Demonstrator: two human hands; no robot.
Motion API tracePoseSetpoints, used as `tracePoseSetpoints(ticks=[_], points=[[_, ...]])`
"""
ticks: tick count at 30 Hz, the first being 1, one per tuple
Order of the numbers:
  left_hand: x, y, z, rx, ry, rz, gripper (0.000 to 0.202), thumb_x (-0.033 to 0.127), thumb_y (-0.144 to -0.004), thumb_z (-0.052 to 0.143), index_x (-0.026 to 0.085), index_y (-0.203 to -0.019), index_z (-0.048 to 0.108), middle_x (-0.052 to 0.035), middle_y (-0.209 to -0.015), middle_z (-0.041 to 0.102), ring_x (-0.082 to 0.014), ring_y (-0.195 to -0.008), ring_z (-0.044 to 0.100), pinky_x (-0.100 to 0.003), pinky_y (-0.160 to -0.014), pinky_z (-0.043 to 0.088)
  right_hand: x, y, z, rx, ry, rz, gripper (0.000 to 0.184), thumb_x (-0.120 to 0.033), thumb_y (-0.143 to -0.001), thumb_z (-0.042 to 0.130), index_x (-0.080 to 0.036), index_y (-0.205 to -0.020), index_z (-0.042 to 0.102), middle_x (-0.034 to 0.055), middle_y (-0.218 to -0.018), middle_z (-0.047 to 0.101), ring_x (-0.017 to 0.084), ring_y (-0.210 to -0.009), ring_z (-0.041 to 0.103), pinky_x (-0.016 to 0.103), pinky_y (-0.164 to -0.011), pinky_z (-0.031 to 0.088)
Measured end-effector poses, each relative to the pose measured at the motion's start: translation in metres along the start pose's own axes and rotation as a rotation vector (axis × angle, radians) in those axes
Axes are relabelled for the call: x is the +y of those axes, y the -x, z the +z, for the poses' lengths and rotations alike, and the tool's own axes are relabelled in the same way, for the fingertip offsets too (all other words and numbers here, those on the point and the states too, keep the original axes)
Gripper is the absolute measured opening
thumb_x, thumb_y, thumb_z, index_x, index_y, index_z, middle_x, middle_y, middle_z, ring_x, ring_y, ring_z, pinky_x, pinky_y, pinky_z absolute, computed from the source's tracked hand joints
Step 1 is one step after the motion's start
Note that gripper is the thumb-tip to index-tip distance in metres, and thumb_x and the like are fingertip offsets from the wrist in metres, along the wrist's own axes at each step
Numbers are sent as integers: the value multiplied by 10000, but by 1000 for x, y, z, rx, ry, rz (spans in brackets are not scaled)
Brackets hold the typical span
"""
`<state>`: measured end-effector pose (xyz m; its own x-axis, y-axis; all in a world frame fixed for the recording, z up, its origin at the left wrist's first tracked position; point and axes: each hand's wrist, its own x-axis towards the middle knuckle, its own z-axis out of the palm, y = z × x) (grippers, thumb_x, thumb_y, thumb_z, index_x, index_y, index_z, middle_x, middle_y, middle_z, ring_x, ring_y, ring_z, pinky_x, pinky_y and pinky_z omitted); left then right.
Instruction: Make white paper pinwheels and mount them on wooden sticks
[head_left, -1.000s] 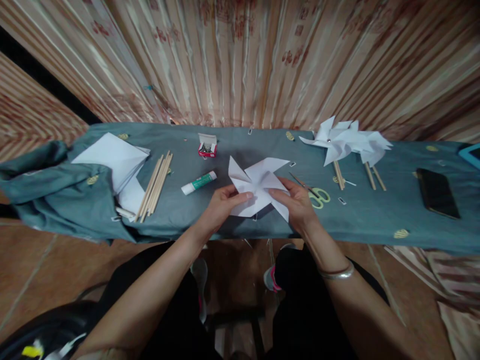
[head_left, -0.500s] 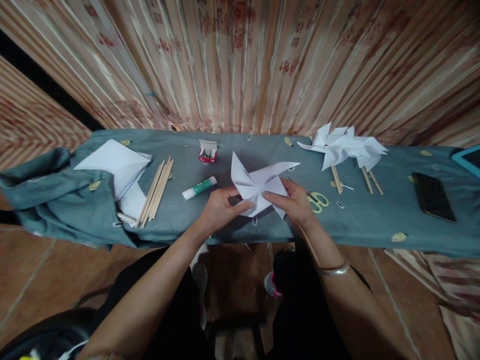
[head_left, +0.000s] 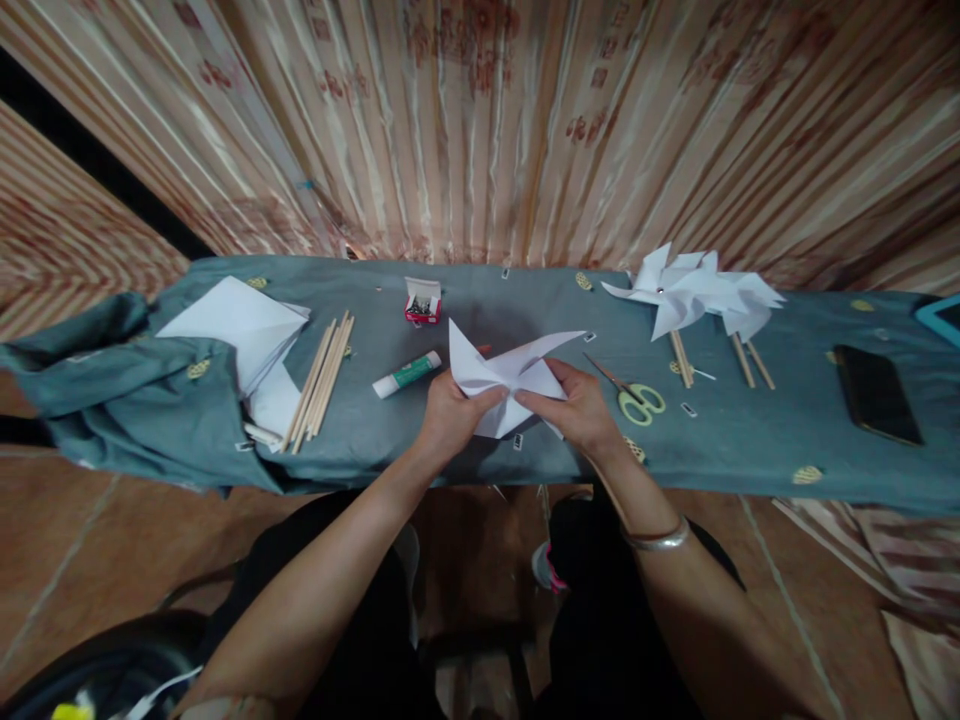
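Observation:
Between my hands is a white paper pinwheel [head_left: 510, 375], its blades folded toward the centre. My left hand [head_left: 452, 408] grips its left side, the thumb pressing near the middle. On the other side my right hand [head_left: 576, 402] holds it too, with that thumb meeting the left one close to the centre. The fingers under the paper are hidden. A glue stick [head_left: 407, 374] lies just left of my left hand. Scissors with pale green handles [head_left: 640, 403] lie to the right of my right hand.
A small red box of metal pins [head_left: 423, 300] stands behind. Wooden sticks [head_left: 319, 385] and white paper sheets [head_left: 247, 325] lie at left. Finished-looking pinwheels on sticks [head_left: 694, 290] and a black phone [head_left: 877, 393] lie at right. A pleated curtain [head_left: 480, 130] hangs behind the table.
Both hands have shifted slightly and the thumbs have come closer together at the pinwheel's centre. The pinwheel is tilted more, and the scissors are now in fuller view.

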<state>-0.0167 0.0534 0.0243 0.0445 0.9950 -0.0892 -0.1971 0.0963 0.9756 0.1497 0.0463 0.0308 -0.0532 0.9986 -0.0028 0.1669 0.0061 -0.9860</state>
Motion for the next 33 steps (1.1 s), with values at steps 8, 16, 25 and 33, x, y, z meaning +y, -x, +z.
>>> tracePoseSetpoints(ticks=[8,16,25,33], points=[[1,3,-5,49,1,-38,610,226,-556,795,118,-1139,653,-48,-865,744,-188,-757,672,-302,-742,521,-6,3,8,-41,-55,21,397,-384,-596,797,-203,-937,703,19,-861,739,195,-737,663,304,-678,529],[5,7,-21,87,10,-81,483,224,-544,785,128,-1010,705,-71,-909,748,-202,-791,677,-315,-758,520,8,-5,7,107,-370,94,487,-629,-656,711,-216,-912,729,70,-912,752,235,-850,686,369,-784,542],[35,-1,-56,283,54,82,475,281,-547,804,107,-976,702,-78,-871,744,-232,-862,682,-348,-820,524,16,-31,40,99,-151,29,278,-439,-609,738,-202,-755,730,3,-672,709,135,-574,589,263,-570,477],[61,-7,-88,524,127,220,318,246,-559,778,111,-839,710,-84,-843,742,-224,-857,692,-353,-843,541,-25,-90,80,-112,435,-291,191,-217,-798,540,-197,-827,727,6,-787,731,169,-733,651,268,-655,459]])
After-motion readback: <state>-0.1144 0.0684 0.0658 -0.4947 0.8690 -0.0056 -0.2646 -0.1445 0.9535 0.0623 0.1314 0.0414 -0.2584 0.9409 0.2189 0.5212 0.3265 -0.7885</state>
